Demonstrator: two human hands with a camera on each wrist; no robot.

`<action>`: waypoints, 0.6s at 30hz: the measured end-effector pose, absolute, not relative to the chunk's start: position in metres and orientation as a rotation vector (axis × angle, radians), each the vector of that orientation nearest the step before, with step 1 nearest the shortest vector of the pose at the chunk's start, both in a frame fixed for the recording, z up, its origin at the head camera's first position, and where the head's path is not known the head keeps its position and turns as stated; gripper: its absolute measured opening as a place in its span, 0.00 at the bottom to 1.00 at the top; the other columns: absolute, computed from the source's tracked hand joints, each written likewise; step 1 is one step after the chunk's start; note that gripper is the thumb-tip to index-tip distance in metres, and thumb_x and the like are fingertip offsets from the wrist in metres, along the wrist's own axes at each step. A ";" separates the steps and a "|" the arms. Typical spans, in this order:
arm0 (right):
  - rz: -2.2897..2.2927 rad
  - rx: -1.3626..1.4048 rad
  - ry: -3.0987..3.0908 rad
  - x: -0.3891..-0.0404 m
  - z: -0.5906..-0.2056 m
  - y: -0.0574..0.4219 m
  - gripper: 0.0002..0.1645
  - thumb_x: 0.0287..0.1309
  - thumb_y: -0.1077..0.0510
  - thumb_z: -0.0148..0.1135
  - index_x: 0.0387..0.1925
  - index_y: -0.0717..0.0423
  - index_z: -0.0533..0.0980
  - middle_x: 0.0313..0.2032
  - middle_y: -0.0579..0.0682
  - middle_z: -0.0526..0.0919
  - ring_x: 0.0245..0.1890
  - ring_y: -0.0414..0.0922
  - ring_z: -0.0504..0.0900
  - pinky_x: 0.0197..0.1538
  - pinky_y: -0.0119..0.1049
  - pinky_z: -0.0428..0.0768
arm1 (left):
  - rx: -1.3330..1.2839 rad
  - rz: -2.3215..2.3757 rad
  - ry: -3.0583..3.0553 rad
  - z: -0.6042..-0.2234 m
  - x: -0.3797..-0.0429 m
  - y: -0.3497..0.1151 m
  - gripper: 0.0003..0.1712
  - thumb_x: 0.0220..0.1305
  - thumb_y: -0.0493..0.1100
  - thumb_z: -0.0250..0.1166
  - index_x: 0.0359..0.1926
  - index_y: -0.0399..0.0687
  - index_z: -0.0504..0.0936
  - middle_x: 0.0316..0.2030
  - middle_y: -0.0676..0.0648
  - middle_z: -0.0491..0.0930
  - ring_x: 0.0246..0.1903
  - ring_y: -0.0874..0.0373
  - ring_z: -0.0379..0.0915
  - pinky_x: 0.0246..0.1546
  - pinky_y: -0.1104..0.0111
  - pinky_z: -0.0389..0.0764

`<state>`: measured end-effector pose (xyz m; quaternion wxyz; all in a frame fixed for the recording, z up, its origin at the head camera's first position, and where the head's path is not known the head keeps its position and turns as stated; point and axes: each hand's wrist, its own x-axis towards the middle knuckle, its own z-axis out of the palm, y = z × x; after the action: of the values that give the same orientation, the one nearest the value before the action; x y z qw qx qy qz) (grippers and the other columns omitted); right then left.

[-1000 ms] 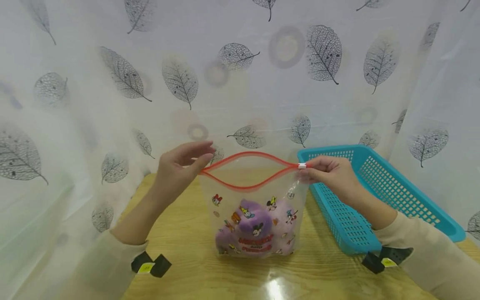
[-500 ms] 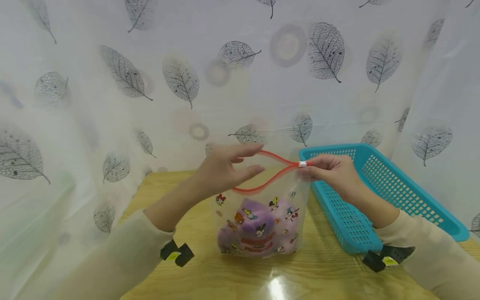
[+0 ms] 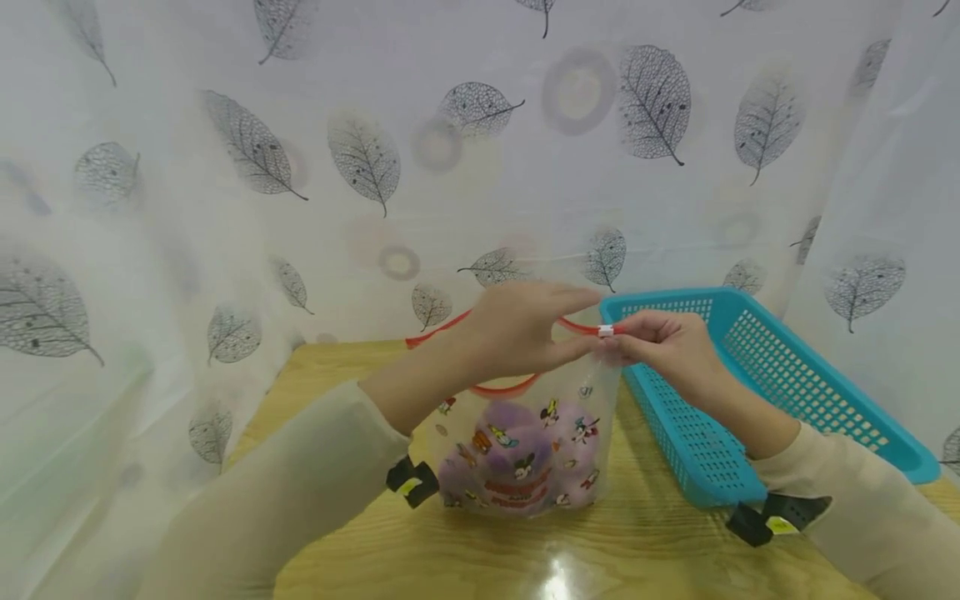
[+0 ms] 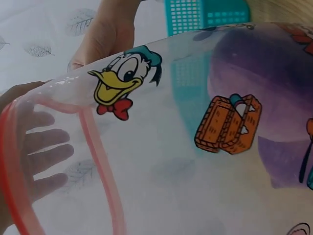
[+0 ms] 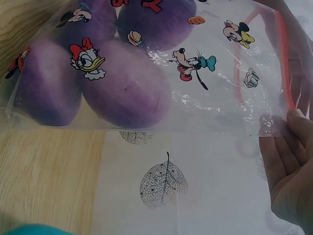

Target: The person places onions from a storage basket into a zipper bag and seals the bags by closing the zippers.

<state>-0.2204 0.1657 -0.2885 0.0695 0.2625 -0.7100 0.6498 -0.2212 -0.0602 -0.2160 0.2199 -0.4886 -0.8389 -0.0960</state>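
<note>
A clear zip bag [image 3: 465,429] with cartoon prints and a red zip edge [image 3: 506,389] stands upright on the table, its mouth gaping. Several purple rounded things [image 5: 129,90] lie in its bottom. At its top right corner my right hand [image 3: 671,346] pinches the bag between thumb and fingers, right beside the white slider [image 3: 605,331]. My left hand [image 3: 517,329] reaches across the mouth, fingers and thumb stretched toward that slider. Seen through the film in the left wrist view, the fingers [image 4: 46,147] are straight and spread. Part of the zip edge is hidden behind this hand.
A blue perforated plastic basket [image 3: 817,387] stands on the wooden table [image 3: 465,558] to the right, partly behind my right forearm. Behind the table hangs a whitish curtain [image 3: 480,200] printed with leaves. Black wrist cameras sit on both sleeves.
My left hand has moved right from the bag's left corner, across the mouth, to near the slider. My right hand keeps its pinch at the right corner, almost unmoved.
</note>
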 end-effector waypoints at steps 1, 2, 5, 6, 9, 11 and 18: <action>1.955 0.794 -2.133 -0.220 -0.289 0.166 0.14 0.58 0.71 0.59 0.30 0.51 0.84 0.29 0.43 0.87 0.30 0.37 0.86 0.34 0.31 0.85 | -1.349 -0.235 -2.321 -0.215 -0.222 -0.057 0.29 0.62 0.57 0.63 0.60 0.50 0.76 0.54 0.51 0.79 0.28 0.62 0.80 0.14 0.77 0.62; 1.958 0.794 -2.128 -0.220 -0.289 0.165 0.14 0.58 0.71 0.58 0.30 0.51 0.84 0.29 0.43 0.87 0.29 0.38 0.86 0.34 0.32 0.85 | -1.347 -0.204 -2.329 -0.215 -0.224 -0.053 0.29 0.62 0.58 0.62 0.60 0.51 0.76 0.54 0.52 0.79 0.26 0.63 0.79 0.14 0.76 0.59; 1.894 0.775 -2.160 -0.218 -0.289 0.165 0.14 0.59 0.70 0.59 0.30 0.49 0.84 0.27 0.42 0.87 0.28 0.37 0.86 0.35 0.30 0.84 | -1.334 -0.101 -2.402 -0.215 -0.227 -0.044 0.30 0.64 0.61 0.58 0.62 0.53 0.74 0.56 0.54 0.77 0.34 0.63 0.81 0.23 0.78 0.72; 1.869 0.769 -2.171 -0.217 -0.289 0.164 0.14 0.59 0.69 0.59 0.30 0.48 0.84 0.27 0.41 0.87 0.28 0.36 0.86 0.35 0.30 0.84 | -1.324 -0.063 -2.440 -0.214 -0.227 -0.042 0.30 0.65 0.62 0.57 0.62 0.55 0.73 0.58 0.55 0.76 0.42 0.63 0.81 0.33 0.76 0.78; 1.771 0.766 -2.195 -0.215 -0.289 0.163 0.13 0.59 0.68 0.60 0.30 0.46 0.83 0.26 0.39 0.86 0.27 0.35 0.85 0.35 0.28 0.84 | -1.310 0.047 -2.541 -0.214 -0.228 -0.034 0.29 0.67 0.64 0.51 0.63 0.59 0.72 0.60 0.58 0.74 0.60 0.63 0.69 0.63 0.63 0.69; 1.742 0.780 -2.185 -0.214 -0.290 0.162 0.12 0.58 0.69 0.61 0.30 0.49 0.83 0.26 0.39 0.86 0.27 0.35 0.85 0.35 0.29 0.84 | -1.303 0.099 -2.579 -0.214 -0.227 -0.031 0.27 0.68 0.63 0.50 0.63 0.62 0.73 0.60 0.59 0.73 0.64 0.63 0.64 0.69 0.59 0.60; 1.632 0.752 -2.204 -0.211 -0.291 0.159 0.04 0.57 0.70 0.61 0.29 0.64 0.82 0.25 0.38 0.86 0.26 0.36 0.85 0.34 0.30 0.84 | -1.321 -0.038 -2.503 -0.220 -0.223 -0.030 0.15 0.70 0.53 0.54 0.45 0.58 0.85 0.33 0.57 0.84 0.27 0.65 0.76 0.35 0.77 0.76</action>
<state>-0.2113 0.1590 -0.2913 0.1482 0.2616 -0.7665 0.5675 -0.2235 -0.0300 -0.2200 0.1548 -0.4611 -0.8737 -0.0131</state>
